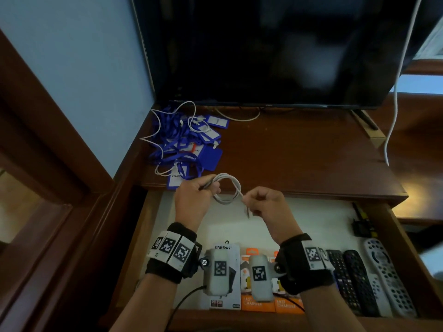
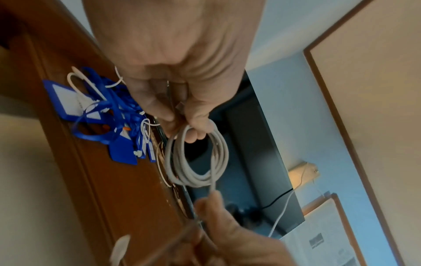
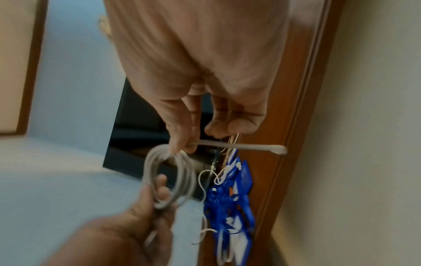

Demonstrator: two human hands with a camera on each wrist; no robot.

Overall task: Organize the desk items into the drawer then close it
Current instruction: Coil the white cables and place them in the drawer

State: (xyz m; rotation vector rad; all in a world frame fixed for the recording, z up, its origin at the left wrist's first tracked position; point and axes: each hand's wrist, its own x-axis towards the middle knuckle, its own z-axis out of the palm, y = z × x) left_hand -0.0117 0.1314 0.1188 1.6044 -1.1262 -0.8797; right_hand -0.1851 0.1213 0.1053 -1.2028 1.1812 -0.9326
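At frame centre, above the open drawer (image 1: 153,236), the left hand (image 1: 194,200) grips a coiled white cable (image 1: 227,190); the right hand (image 1: 266,204) pinches its loose end. Slackened fingers could let the coil spring apart.

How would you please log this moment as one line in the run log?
left hand: holds coiled white cable | right hand: pinches cable's loose end | drawer: open | blue lanyards: on desk
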